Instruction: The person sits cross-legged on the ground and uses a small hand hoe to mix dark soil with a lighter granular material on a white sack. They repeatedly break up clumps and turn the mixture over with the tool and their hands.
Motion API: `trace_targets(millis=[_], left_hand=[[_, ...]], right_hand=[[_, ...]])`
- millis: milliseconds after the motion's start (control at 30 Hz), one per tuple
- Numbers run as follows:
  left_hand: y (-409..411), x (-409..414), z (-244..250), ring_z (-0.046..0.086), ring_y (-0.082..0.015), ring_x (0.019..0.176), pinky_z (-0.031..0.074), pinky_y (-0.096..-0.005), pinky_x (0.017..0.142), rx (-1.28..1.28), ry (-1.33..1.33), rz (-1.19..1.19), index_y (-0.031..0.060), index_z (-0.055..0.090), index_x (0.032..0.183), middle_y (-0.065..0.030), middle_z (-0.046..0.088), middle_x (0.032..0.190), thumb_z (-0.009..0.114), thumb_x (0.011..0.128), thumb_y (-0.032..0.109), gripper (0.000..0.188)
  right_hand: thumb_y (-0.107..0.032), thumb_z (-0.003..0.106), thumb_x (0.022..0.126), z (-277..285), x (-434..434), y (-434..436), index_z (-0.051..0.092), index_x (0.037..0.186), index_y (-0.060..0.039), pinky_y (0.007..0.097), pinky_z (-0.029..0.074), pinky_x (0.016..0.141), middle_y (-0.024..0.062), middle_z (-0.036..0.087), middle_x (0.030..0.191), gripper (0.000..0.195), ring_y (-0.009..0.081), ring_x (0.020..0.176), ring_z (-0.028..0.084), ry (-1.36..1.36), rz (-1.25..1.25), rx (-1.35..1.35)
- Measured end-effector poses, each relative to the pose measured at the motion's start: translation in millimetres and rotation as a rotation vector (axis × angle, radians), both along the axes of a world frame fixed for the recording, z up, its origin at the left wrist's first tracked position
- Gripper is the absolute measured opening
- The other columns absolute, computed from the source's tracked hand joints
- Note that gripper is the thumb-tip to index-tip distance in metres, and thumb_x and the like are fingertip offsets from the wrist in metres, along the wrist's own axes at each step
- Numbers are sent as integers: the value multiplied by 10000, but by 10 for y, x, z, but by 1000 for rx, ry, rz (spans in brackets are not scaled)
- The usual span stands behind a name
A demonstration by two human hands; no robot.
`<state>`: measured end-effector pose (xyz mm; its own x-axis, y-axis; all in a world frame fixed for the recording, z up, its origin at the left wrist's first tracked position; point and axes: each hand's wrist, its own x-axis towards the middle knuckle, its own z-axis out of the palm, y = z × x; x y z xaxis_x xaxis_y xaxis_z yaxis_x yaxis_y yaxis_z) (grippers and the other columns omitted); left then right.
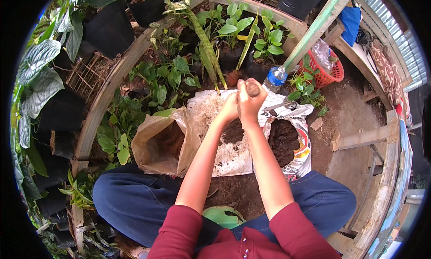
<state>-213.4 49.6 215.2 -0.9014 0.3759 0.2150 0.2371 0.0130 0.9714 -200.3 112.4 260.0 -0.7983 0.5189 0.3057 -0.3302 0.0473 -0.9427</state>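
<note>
My left hand and my right hand are pressed together, their fingers closed around a brown lump that looks like moist soil. Most of the lump is hidden by the fingers. Beneath my forearms lies a flattened white sack, dirty with crumbs and bearing a dark soil pile. To the right, an open printed sack holds dark soil. On the left stands an open clear plastic bag with brown fibrous material inside. Scissors lie above the printed sack.
A water bottle stands beyond my hands, near a green-painted post. A red plastic basket holds clear plastic. Snake plant leaves, a round brown ball and leafy potted plants line the back. Wooden frames curve around both sides.
</note>
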Motion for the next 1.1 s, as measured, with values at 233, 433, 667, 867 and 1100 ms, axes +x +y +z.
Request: trace_targets(millis=[233, 433, 667, 867, 1100], left_hand=[[-39, -58, -549, 617, -177, 851, 472, -338, 754, -16, -91, 125, -19, 603, 952, -148, 662, 884, 610, 767, 223, 305], [-73, 58, -230, 620, -192, 867, 473, -336, 767, -27, -115, 26, -14, 612, 959, -138, 662, 914, 598, 784, 194, 272], [-37, 55, -340, 590, -339, 967, 461, -372, 814, -191, -75, 94, 10, 599, 997, -240, 609, 1004, 597, 767, 207, 303], [161, 382, -316, 599, -342, 944, 458, -376, 820, -108, -51, 85, -2, 592, 1024, -216, 627, 964, 591, 770, 168, 306], [65, 528, -270, 621, -286, 929, 465, -353, 812, -122, -153, 4, -8, 598, 1021, -201, 634, 972, 583, 744, 107, 300]], right_hand=[[-43, 607, 764, -437, -73, -57, 510, 659, 38, 247, 387, 540, 27, 517, 589, 164, 69, 600, 467, -65, 93, 66], [27, 579, 812, -196, 209, -53, 478, 648, -19, 194, 332, 463, -31, 475, 604, 198, 30, 531, 442, 94, 32, -6], [-32, 604, 776, -243, 133, -3, 514, 660, 15, 227, 362, 526, 5, 501, 601, 154, 56, 594, 441, 7, 77, -36], [-20, 588, 784, -567, 440, 226, 500, 645, 7, 220, 376, 550, -8, 494, 610, 167, 59, 610, 461, -3, 97, -148], [-6, 592, 785, -244, 719, 181, 483, 653, -16, 200, 333, 518, -35, 452, 618, 171, 27, 591, 409, -71, 147, -128]])
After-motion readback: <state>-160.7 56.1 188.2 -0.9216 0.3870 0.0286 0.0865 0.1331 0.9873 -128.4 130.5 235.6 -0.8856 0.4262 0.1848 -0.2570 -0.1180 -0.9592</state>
